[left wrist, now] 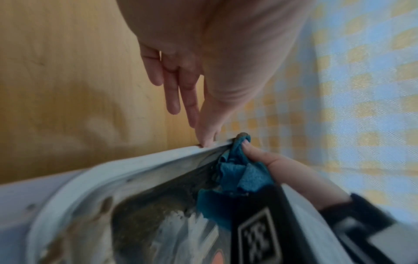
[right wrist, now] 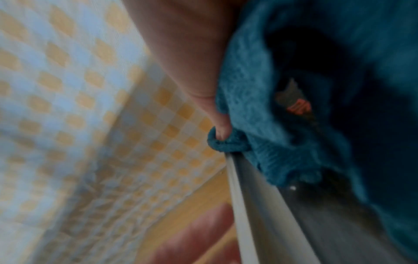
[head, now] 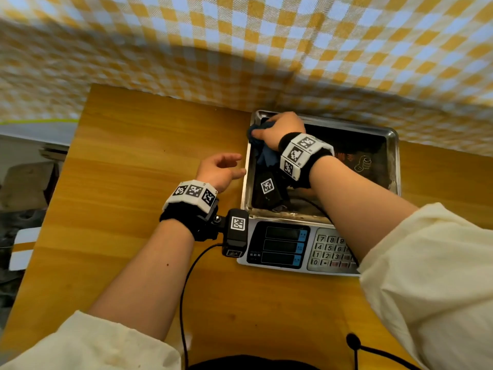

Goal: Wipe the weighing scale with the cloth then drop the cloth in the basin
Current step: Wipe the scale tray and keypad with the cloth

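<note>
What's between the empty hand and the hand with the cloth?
Just the tray's metal rim: head view. The left hand touches it.

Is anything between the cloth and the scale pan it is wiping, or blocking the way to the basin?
Nothing visible. The right hand grips the cloth directly against the far left corner of the scale pan. The left hand steadies the pan's left rim. No basin appears in any view, so that path cannot be judged.
</note>
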